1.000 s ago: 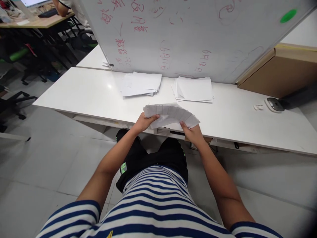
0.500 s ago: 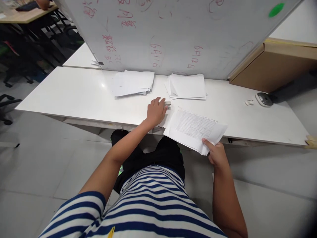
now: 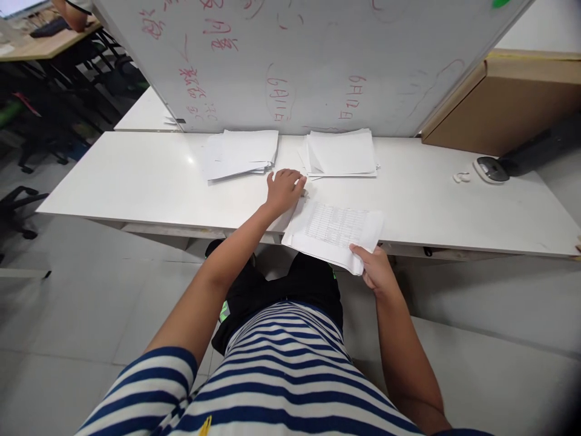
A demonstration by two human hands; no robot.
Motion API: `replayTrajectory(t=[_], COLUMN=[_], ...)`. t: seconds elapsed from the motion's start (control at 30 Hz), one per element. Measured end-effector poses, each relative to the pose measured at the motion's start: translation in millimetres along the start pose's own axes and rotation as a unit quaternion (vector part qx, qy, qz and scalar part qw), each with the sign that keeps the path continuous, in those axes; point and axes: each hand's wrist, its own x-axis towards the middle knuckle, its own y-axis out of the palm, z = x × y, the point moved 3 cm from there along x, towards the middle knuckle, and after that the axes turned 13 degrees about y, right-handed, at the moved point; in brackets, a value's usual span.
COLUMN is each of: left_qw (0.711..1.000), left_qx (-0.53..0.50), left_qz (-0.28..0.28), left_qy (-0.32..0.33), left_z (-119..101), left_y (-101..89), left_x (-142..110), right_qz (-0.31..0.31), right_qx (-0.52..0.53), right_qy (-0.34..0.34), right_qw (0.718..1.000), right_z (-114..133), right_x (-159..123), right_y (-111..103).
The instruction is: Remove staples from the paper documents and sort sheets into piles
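Observation:
My right hand is closed on the near corner of a sheaf of printed papers, which lies partly over the front edge of the white table. My left hand rests on the table just left of the sheaf, fingers curled over a small object that is mostly hidden. Two stacks of white paper lie beyond it: the left stack and the right stack.
A whiteboard with red writing leans at the table's back. A cardboard box stands at the back right, with a small round device and a tiny white item near it. Another person's arm rests on a desk at the far left.
Both hands held the sheaf a second ago. My left hand let go and moved forward onto the table over the small object; my right hand brought the sheaf back toward the table edge.

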Motion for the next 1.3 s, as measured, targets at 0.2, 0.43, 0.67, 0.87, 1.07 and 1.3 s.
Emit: replayTrajectory(t=[0.2,0.43,0.67,0.87,1.07,1.3], left_qw=[0.997,0.990,0.987,0.988,0.988,0.987], left_qx=[-0.021,-0.002,0.015,0.015,0.012,-0.008], left_qz=[0.078,0.140,0.161,0.155,0.151,0.158], left_qy=[0.013,-0.007,-0.015,-0.011,-0.012,-0.009], left_z=[9.9,9.9,8.4,7.7,7.4,10.8], left_y=[15.1,15.3,13.8,13.4,13.0,16.5], left_x=[28.0,27.0,28.2,28.2,28.6,30.6], right_qz=[-0.017,-0.068,-0.041,-0.047,-0.065,-0.086], right_qx=[-0.023,0.034,0.084,0.091,0.080,0.103], right_qy=[0.002,0.016,-0.018,-0.032,-0.036,-0.053], right_qw=[1.000,0.997,0.995,0.994,0.994,0.990], right_z=[1.8,2.8,-0.3,0.7,1.2,-2.5], right_x=[-6.3,-24.0,-19.9,-24.2,-27.2,-27.9], right_y=[-0.7,-3.6,2.9,6.0,4.1,-0.7])
